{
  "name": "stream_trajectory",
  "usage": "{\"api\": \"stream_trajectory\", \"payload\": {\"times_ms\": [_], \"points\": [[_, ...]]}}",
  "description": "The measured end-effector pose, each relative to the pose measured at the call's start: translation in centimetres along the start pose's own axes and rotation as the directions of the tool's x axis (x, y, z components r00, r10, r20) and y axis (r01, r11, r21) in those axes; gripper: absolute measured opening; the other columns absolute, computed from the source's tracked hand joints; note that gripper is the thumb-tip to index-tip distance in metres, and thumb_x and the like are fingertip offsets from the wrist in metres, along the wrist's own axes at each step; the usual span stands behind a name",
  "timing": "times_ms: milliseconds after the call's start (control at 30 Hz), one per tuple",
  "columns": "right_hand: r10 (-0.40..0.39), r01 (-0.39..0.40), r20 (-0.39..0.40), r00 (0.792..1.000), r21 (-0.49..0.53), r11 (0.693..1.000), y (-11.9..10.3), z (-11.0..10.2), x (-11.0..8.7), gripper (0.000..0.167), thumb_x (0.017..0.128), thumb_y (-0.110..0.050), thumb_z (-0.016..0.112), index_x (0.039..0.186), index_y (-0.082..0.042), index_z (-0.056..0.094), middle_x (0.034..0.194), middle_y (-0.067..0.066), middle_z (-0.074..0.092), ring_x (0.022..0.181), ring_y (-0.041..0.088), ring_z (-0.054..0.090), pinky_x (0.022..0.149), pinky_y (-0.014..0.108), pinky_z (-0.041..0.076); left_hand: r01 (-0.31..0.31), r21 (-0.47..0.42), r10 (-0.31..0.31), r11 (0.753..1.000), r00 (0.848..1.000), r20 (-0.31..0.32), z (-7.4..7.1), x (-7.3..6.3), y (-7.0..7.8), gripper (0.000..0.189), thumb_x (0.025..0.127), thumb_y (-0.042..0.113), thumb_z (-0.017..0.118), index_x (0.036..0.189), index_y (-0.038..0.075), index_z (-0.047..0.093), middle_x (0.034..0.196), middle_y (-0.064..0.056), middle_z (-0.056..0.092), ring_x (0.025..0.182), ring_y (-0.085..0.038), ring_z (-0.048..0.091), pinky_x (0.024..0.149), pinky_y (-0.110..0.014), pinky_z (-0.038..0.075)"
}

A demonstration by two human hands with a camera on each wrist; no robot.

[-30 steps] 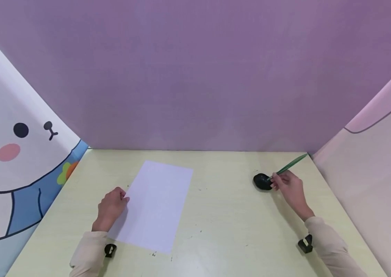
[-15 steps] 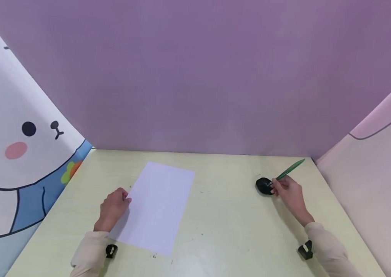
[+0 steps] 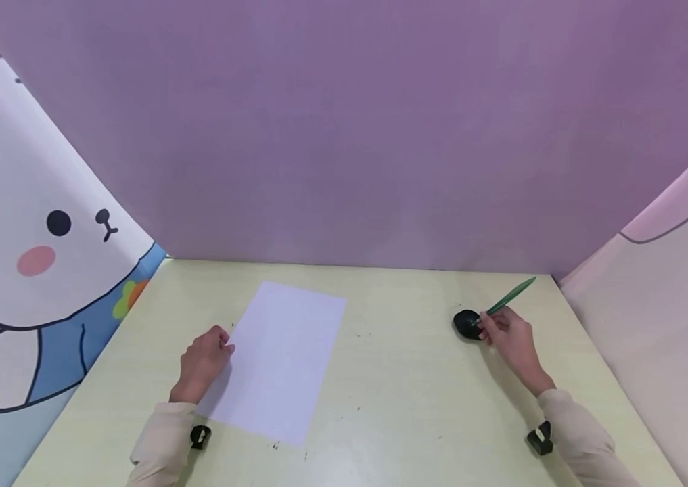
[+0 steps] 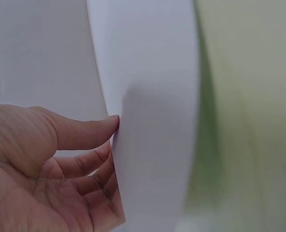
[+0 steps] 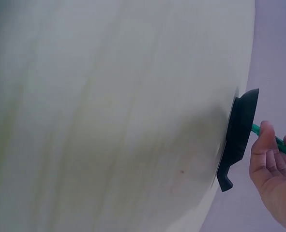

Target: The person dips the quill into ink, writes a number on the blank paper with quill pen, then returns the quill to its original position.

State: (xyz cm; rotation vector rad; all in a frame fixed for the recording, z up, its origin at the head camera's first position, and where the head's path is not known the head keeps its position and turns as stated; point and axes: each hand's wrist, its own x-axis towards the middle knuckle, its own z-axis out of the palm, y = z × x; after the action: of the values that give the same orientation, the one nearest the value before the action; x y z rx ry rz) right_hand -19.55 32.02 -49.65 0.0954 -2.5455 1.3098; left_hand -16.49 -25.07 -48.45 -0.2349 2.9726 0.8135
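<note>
At the left edge of a white sheet of paper (image 3: pixel 285 358), my left hand (image 3: pixel 203 362) pinches it. The left wrist view shows my thumb (image 4: pixel 87 133) on the edge of the sheet, with the other fingertips hidden behind it. On the right, my right hand (image 3: pixel 513 341) holds a slim green pen (image 3: pixel 512 295) between thumb and fingers, its wide, leaf-like end pointing up and right. The pen's lower end meets a small black rounded dish-like piece (image 3: pixel 467 325) on the table. From the side, that black piece (image 5: pixel 239 125) shows a short bent tab, and the pen's tip is hidden.
The pale wooden table (image 3: pixel 398 379) carries several small dark marks near the paper. A purple wall panel (image 3: pixel 344 135) rises behind its back edge. Cartoon-printed panels stand at left and right. A black wrist device (image 3: pixel 540 438) sits at the right sleeve.
The head view has shifted slightly, so everything sits a little further right in it. Both hands keep their holds; the pen leans much as before, its lower end still at the black piece.
</note>
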Motion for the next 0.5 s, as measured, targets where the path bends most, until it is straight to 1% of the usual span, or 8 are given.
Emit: {"api": "stream_trajectory", "payload": {"times_ms": [133, 300, 500], "points": [[-0.025, 0.025, -0.024, 0.999, -0.011, 1.0, -0.06, -0.01, -0.14, 0.021, 0.106, -0.011, 0.061, 0.107, 0.01, 0.063, 0.091, 0.027, 0.074, 0.061, 0.015, 0.068, 0.051, 0.027, 0.057, -0.004, 0.006, 0.004, 1.0, 1.0, 0.006, 0.03, 0.13, 0.13, 0.018, 0.101, 0.01, 0.065, 0.111, -0.004, 0.059, 0.097, -0.021, 0.069, 0.075, -0.029, 0.063, 0.066, -0.046, 0.05], [-0.063, 0.063, -0.052, 0.997, -0.001, 0.998, -0.26, -0.11, -0.06, 0.019, 0.106, -0.009, 0.062, 0.107, 0.01, 0.063, 0.092, 0.027, 0.074, 0.061, 0.015, 0.069, 0.05, 0.026, 0.057, -0.002, 0.003, 0.002, 1.0, 1.0, 0.012, -0.01, 0.24, 0.27, 0.018, 0.101, 0.011, 0.065, 0.113, -0.003, 0.059, 0.097, -0.021, 0.069, 0.076, -0.029, 0.062, 0.066, -0.045, 0.048], [-0.041, 0.042, -0.046, 0.998, 0.017, 0.999, -0.5, -0.09, -0.45, 0.022, 0.106, -0.013, 0.062, 0.109, 0.009, 0.063, 0.094, 0.027, 0.074, 0.062, 0.016, 0.069, 0.05, 0.027, 0.058, 0.004, 0.004, -0.004, 1.0, 1.0, 0.021, 0.02, -0.01, 0.07, 0.018, 0.101, 0.011, 0.065, 0.112, -0.002, 0.059, 0.096, -0.021, 0.069, 0.074, -0.029, 0.062, 0.064, -0.044, 0.047]]}}
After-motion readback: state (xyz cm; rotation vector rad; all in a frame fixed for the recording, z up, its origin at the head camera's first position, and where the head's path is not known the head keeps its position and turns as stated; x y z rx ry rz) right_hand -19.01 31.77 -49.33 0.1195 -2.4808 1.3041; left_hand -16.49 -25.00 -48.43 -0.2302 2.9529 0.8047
